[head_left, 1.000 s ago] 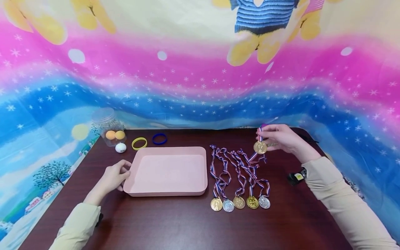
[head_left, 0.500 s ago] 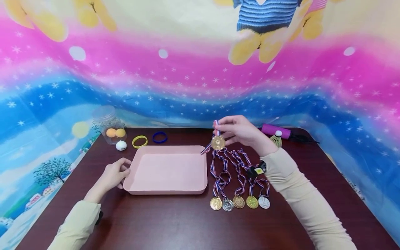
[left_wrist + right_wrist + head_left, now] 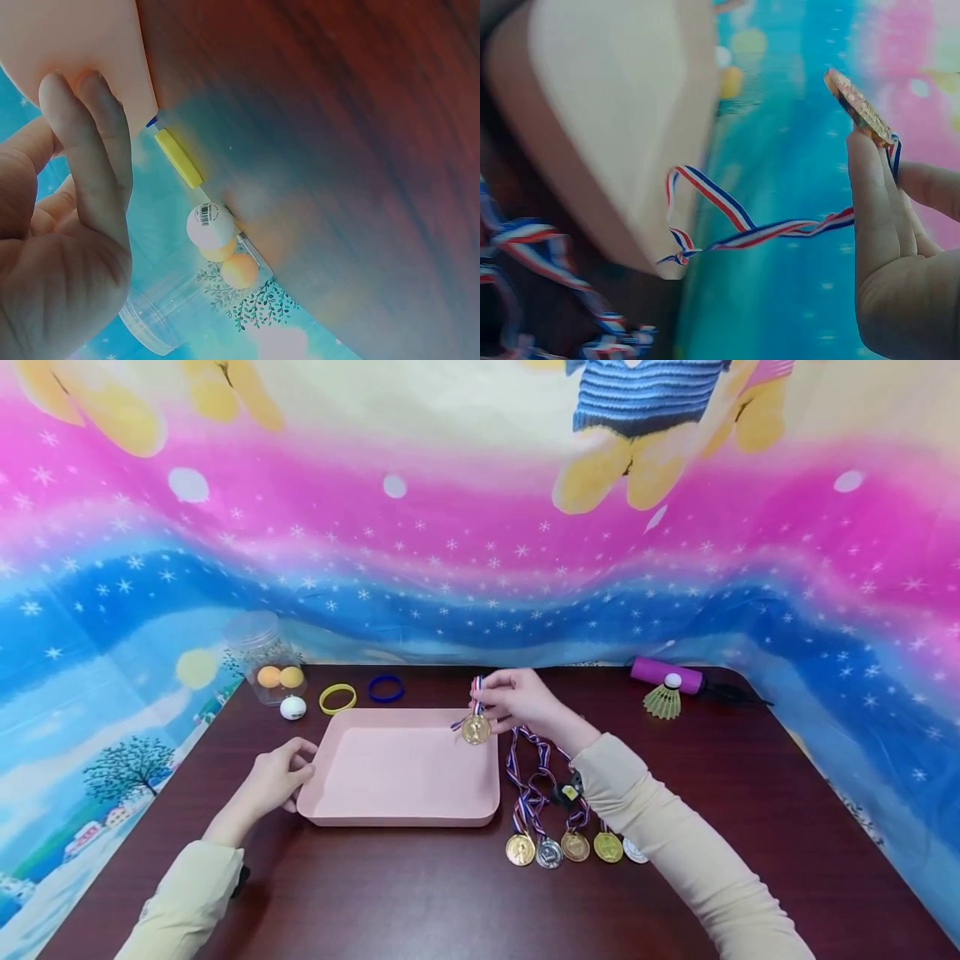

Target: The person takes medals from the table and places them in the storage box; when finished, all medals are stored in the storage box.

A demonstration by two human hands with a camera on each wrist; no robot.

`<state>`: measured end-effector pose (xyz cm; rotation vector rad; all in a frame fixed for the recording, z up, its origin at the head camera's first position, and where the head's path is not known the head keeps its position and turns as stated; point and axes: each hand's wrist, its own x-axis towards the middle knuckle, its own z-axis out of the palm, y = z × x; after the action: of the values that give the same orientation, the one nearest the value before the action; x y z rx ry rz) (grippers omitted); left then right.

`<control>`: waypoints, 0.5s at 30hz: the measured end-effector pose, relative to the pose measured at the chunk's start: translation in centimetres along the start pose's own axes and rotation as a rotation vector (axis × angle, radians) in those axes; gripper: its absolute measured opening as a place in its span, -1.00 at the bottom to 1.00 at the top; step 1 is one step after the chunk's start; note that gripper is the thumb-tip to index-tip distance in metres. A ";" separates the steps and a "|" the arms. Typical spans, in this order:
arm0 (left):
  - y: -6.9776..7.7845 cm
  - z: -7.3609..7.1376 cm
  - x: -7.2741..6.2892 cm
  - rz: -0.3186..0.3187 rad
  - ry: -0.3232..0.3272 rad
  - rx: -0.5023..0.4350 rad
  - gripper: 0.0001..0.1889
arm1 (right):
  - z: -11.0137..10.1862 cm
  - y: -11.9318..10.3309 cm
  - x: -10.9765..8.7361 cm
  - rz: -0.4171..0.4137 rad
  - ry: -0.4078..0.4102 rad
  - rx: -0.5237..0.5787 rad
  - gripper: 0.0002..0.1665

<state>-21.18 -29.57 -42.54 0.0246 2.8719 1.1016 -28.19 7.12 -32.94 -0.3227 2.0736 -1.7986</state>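
My right hand [image 3: 517,697] pinches the striped ribbon of a gold medal [image 3: 476,729] and holds it up over the right end of a pink tray [image 3: 397,821]. In the right wrist view the ribbon [image 3: 780,227] trails from my fingers across the tray's edge. My left hand [image 3: 273,777] holds the tray's left rim with curled fingers; in the left wrist view two fingertips lie at its outer wall. Right of the tray, several medals [image 3: 575,847] lie in a row, their red, white and blue ribbons [image 3: 534,785] stretched behind them. My right sleeve hides part of them.
At the back left stand a clear jar [image 3: 253,643], two orange balls [image 3: 281,677] and a white ball [image 3: 293,707]. A yellow wristband [image 3: 337,698] and a blue one [image 3: 386,688] lie behind the tray. A shuttlecock [image 3: 664,699] and purple roll [image 3: 651,673] sit back right.
My right hand has carried the gold medal leftward from the back right, past the row of medals, to above the tray. My left hand has stayed at the tray's rim.
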 end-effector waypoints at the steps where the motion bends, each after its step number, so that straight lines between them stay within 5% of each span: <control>1: 0.0 0.0 0.0 0.000 0.000 0.000 -0.68 | 0.1 0.7 0.1 0.014 0.010 -0.002 -0.79; 15: 0.0 0.0 0.0 -0.011 -0.001 0.002 -0.67 | 1.5 6.5 -0.8 0.096 0.014 -0.042 -0.81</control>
<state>-21.15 -29.53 -42.51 0.0094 2.8690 1.0966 -26.36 7.17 -39.37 -0.2179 2.1017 -1.7082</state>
